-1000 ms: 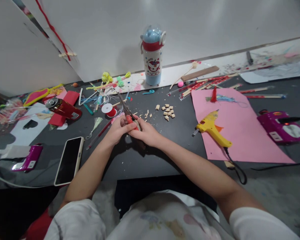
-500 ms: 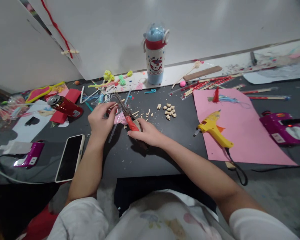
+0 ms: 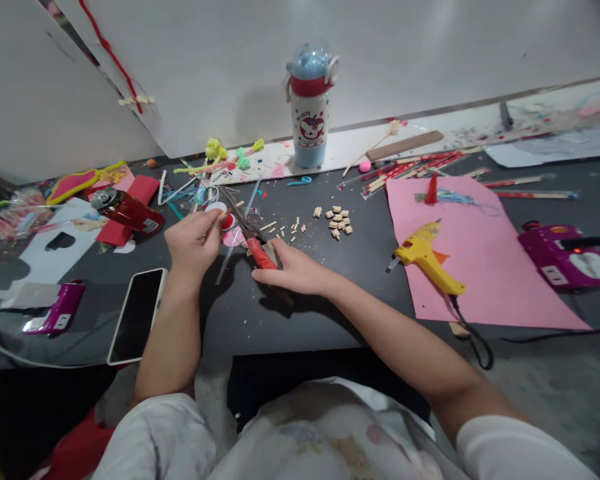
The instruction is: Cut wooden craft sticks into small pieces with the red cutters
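Observation:
My right hand [image 3: 297, 268] is wrapped around the red handles of a pair of pliers [image 3: 263, 253]. Their dark metal jaws point up and left, towards my other hand. My left hand [image 3: 193, 243] is closed in a pinch to the left of the jaws, around a small wooden stick piece [image 3: 223, 217], mostly hidden by the fingers. Just past those fingertips lies a round red-and-white item [image 3: 227, 221], with pink paper [image 3: 235, 237] and a clear strip [image 3: 225, 263] below. Short wooden pieces [image 3: 294, 230] are scattered right of the jaws; a group of paired wooden pieces [image 3: 339, 220] lies farther right.
A tall bottle [image 3: 310, 113] stands at the back. Right are a yellow glue gun [image 3: 427, 257] on pink paper [image 3: 480, 267] and a purple power strip [image 3: 563, 257]. Left are a phone [image 3: 137, 317], a tilted red can [image 3: 127, 210] and another purple power strip [image 3: 60, 308].
My left hand has moved slightly left and down, away from the jaws, its fingers curling tighter. The round red-and-white item now shows beside it. My right hand keeps its grip on the pliers.

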Demonstrator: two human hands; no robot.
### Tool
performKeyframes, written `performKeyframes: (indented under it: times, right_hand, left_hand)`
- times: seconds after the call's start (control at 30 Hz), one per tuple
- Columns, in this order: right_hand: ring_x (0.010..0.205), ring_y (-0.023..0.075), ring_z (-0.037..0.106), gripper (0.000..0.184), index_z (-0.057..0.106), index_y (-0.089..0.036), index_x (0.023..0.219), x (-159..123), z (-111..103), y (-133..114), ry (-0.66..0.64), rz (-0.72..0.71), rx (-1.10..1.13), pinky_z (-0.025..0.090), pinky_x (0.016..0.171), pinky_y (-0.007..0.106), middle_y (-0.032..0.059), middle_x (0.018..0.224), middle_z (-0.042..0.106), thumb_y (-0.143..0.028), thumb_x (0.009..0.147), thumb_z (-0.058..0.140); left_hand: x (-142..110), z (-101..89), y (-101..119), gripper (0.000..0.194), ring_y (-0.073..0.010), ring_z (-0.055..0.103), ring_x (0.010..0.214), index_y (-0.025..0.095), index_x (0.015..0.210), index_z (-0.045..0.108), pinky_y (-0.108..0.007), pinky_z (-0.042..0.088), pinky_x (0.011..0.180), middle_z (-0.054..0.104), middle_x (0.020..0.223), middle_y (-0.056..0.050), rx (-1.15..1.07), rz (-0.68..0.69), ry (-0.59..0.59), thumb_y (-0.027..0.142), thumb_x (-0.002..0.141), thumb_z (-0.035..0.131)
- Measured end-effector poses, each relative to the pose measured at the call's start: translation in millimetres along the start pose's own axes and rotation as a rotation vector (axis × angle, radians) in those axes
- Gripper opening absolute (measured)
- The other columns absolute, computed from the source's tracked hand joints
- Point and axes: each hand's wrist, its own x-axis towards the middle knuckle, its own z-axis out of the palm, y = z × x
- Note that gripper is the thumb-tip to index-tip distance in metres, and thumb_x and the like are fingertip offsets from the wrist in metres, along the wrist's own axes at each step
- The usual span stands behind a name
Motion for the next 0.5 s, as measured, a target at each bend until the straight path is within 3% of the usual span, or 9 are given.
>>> performKeyframes:
  times: [0.5]
  right_hand:
    - [0.074,0.0171,0.053,0.053,0.042,-0.02,0.09,0.6,-1.0,1.3,0.005,-0.021,0.026,0.04,0.065,0.031,0.0018,0.086,0.056,-0.066,0.07,0.059]
  left_hand:
    - [1.2,-1.1,-0.4,0.016,-0.0113,0.061,0.062,0.024,0.083,0.071,-0.024,0.046,0.064,0.066,0.065,0.001,-0.068,-0.081,-0.034,0.032,0.086,0.058]
